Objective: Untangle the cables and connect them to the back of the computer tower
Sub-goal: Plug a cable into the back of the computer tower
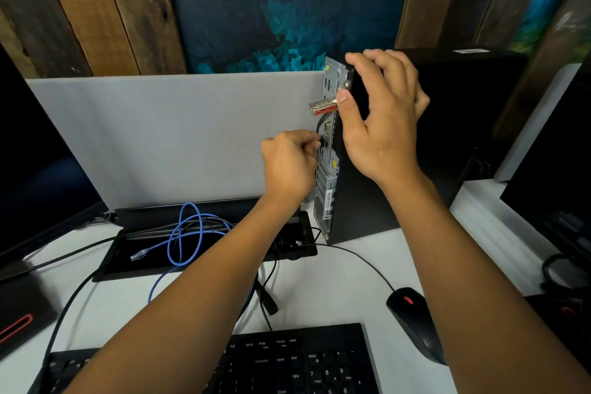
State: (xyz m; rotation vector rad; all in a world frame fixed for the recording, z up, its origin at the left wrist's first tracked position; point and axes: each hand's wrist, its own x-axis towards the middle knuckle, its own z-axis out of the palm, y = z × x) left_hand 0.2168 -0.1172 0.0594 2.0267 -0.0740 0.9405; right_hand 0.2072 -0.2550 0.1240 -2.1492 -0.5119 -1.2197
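A grey partition and rough wood planks close off the white tabletop [335,278] ahead of my hands. The computer tower [415,144] stands upright, its long axis vertical, its perforated metal back panel [326,169] facing left, right at my left hand [289,163], the nearer one, whose curled fingers pinch a black plug [319,141] against a port; I judge it wants a straight push rightward. My right hand [380,118] sits spread over the tower's smooth black top corner, thumb beside a metal lock [323,105]. Below my left hand, a looped blue network cable [188,233] lies slack, unconnected.
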